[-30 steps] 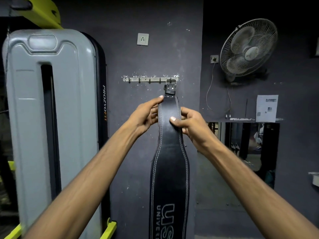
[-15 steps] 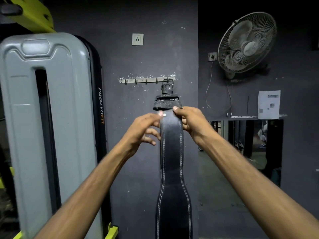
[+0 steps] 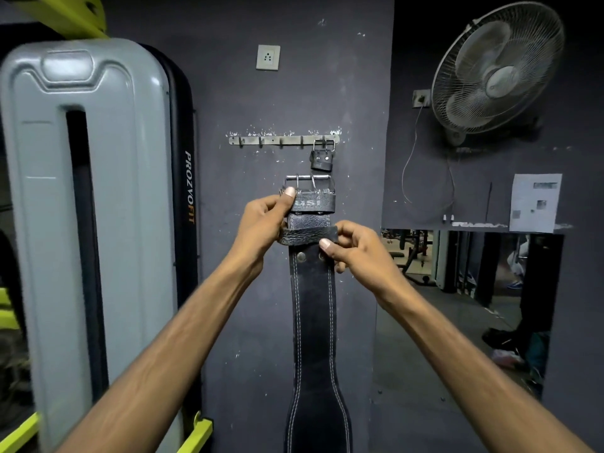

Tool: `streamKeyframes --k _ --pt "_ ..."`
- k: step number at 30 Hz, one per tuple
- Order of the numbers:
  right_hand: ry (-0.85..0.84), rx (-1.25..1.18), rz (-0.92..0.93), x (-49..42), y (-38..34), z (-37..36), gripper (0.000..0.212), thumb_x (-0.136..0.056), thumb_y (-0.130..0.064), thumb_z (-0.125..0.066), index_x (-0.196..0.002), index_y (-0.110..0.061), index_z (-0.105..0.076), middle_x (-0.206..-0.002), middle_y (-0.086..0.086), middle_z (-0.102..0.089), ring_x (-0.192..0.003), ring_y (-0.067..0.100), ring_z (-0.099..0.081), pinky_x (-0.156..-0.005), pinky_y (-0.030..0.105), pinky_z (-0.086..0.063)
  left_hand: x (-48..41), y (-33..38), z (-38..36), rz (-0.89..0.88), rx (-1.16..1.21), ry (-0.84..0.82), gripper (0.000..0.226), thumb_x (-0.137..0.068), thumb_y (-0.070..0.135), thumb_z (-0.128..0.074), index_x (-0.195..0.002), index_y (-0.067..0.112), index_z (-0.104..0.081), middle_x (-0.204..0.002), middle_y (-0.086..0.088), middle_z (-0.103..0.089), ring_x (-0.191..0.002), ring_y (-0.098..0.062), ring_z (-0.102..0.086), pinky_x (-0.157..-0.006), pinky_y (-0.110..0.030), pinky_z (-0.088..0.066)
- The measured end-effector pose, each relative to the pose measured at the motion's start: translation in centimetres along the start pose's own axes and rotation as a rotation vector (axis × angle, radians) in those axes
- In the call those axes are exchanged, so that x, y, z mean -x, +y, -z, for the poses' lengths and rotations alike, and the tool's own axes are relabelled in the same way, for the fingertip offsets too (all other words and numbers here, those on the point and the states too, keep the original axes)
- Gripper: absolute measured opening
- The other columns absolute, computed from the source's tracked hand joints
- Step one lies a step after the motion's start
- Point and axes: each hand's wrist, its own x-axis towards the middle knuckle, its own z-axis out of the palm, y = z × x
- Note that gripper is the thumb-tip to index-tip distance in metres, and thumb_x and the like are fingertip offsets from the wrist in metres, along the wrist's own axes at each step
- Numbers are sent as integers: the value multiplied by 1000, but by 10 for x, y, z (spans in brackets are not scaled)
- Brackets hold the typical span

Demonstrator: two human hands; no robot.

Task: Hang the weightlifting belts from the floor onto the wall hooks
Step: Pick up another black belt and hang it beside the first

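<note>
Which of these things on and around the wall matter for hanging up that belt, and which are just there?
Part of the job: belt, its buckle, hook rail, hung buckle, left hand, right hand.
Just there: fan, socket, grey machine, paper notice.

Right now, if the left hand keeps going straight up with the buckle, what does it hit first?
Probably the small strap and buckle already hanging from the rightmost hook of the hook rail, just above the held belt's buckle. Depth is unclear; the left hand may pass in front.

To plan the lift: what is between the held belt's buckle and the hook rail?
In the head view, another buckle hangs from the hook rail, directly above the held buckle.
</note>
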Motion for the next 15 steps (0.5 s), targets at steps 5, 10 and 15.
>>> streamKeyframes --k 5,10,15 --pt "159 53 -19 -32 17 -1 57 -86 -35 -75 -133 -20 -48 -103 -4 -71 -73 8 -65 -62 22 -46 -23 -29 0 -91 -40 77 43 -103 29 -54 -100 -14 -61 -70 -8 -66 -54 -8 -56 -47 -19 -42" --pt "261 67 151 -87 38 -9 61 -93 -30 -72 -147 -19 -45 -131 -6 -62 -61 8 -61 -56 20 -49 -58 -64 8 -142 4 82 31 -102 24 -55 -114 -3 -63 -83 -6 -75 -65 -7 -69 -55 -20 -52" --pt "427 240 252 -145 75 -29 46 -93 -36 -71 -136 -23 -62 -146 -6 -52 -75 8 -66 -69 17 -55 -117 -96 25 -155 -12 46 35 -101 29 -57 -132 13 -52 -91 -3 -77 -78 -8 -73 -68 -24 -55"
